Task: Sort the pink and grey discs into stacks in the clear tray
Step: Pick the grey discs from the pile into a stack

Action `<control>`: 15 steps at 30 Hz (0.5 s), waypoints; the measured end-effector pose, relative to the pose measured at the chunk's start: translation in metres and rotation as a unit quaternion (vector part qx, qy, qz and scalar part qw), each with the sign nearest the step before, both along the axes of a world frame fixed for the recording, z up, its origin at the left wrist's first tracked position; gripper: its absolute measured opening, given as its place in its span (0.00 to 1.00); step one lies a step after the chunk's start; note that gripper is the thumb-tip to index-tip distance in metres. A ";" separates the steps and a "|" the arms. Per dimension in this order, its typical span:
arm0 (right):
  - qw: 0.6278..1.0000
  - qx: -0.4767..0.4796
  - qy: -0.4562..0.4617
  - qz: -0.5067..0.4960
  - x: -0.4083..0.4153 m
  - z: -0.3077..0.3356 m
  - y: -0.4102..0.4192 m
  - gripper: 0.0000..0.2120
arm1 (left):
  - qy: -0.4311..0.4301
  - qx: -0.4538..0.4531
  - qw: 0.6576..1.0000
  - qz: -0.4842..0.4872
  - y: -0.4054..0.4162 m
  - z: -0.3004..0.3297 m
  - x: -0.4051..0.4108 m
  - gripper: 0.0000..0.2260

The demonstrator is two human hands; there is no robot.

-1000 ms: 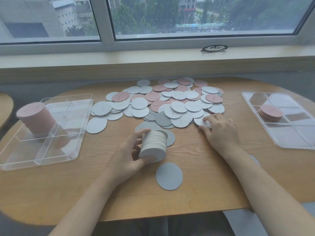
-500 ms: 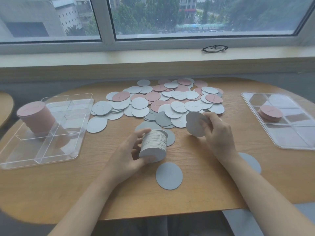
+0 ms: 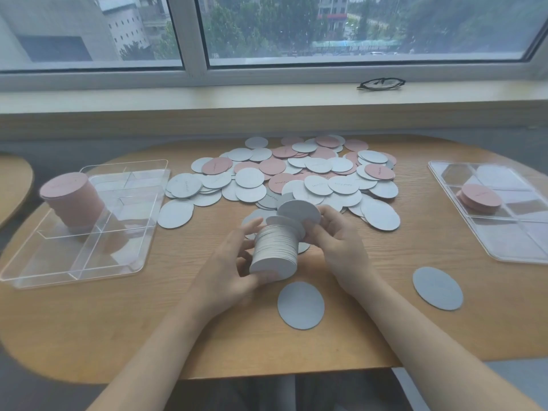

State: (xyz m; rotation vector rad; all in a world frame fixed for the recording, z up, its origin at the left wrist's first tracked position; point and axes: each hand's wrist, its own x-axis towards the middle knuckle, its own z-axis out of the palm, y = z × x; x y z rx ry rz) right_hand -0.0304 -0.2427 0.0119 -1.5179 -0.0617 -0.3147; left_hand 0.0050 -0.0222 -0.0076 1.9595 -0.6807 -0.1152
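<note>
Head view, right hand [image 3: 335, 241] now bringing grey disc [image 3: 299, 212] onto held stack [image 3: 275, 250]

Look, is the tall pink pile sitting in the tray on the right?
No, the tall pink stack stands in the clear tray on the left, while the right tray holds only a short pink pile.

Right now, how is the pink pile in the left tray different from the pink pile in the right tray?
The left pink stack stands tall; the right pink stack is only a few discs high. The left one sits in a deep-walled left tray; the right one in a shallow right tray. Both are pink, round, and untouched by either hand.
</note>
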 end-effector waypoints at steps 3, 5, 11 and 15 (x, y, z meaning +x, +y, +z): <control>0.999 0.025 0.024 0.038 -0.002 -0.001 0.000 0.08 | -0.014 0.010 1.000 -0.002 -0.001 0.003 -0.002 0.40; 0.998 0.014 0.026 0.053 -0.003 -0.001 -0.001 0.09 | -0.022 0.012 1.000 -0.005 -0.002 0.004 -0.003 0.40; 0.987 -0.157 -0.001 0.018 -0.007 -0.002 0.005 0.10 | -0.021 0.008 1.000 -0.017 -0.002 0.000 0.000 0.37; 0.966 -0.254 -0.040 -0.014 -0.010 -0.003 0.004 0.16 | -0.024 0.019 1.000 -0.006 -0.002 0.001 -0.002 0.32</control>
